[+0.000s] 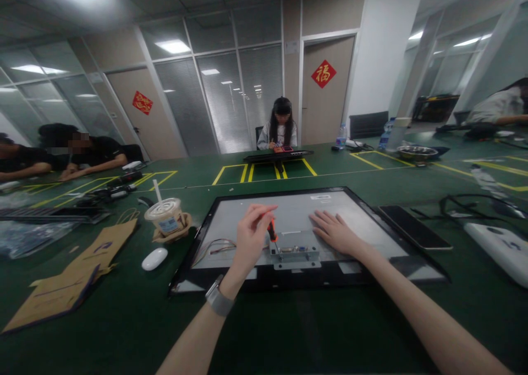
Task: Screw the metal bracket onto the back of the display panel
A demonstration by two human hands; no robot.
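Note:
A flat display panel (pixel 231 213) with a grey back and black frame lies in front of me. Near its front edge sits a metal bracket (pixel 297 258) with port connectors. My left hand (pixel 252 229), a watch on its wrist, is closed around the handle of a red and black screwdriver (pixel 272 231). The screwdriver stands tilted, its shaft reaching down to the bracket's left end. My right hand (pixel 336 232) rests flat on the panel's back, fingers spread, to the right of the bracket. Thin coloured wires (pixel 220 246) lie on the panel at left.
Left of the panel are a lidded drink cup (pixel 167 218), a white mouse (pixel 154 259) and a brown paper bag (pixel 82 273). On the right lie a black phone-like slab (pixel 412 226), cables and a white device (pixel 501 248). Other people sit around the green table (pixel 264 336).

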